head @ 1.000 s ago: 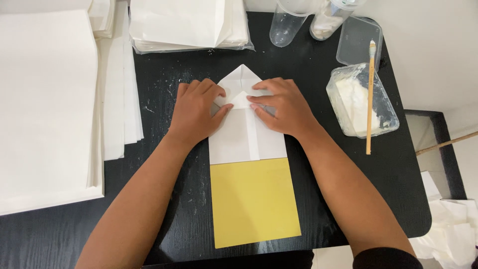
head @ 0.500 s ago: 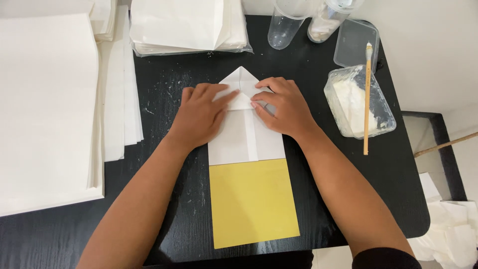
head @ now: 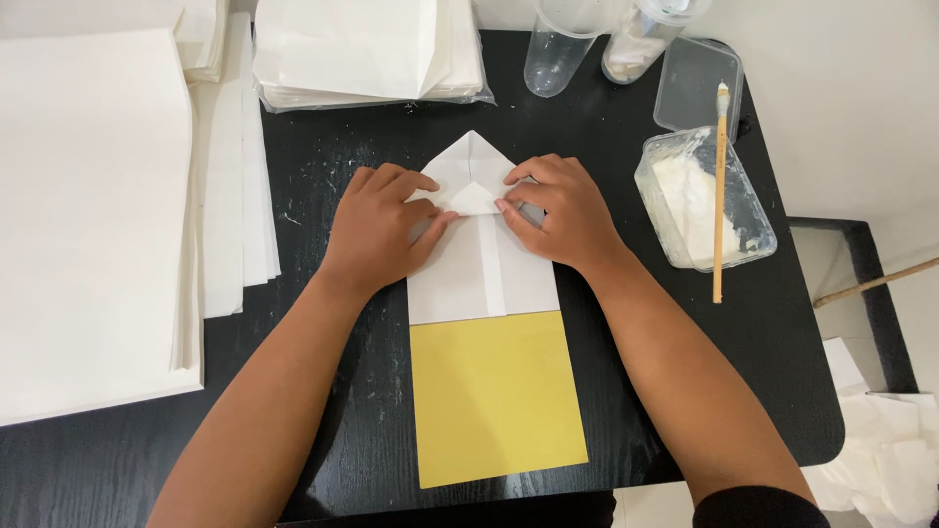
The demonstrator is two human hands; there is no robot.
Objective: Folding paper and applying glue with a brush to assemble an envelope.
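Pressing flat with fingers spread, the left hand and right hand hold down the pointed top of a folded white paper at frame centre, its lower edge overlapping a yellow sheet on the black table.

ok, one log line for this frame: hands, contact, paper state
left hand: pressing white folded paper | right hand: pressing same | paper: pointed top, on yellow sheet
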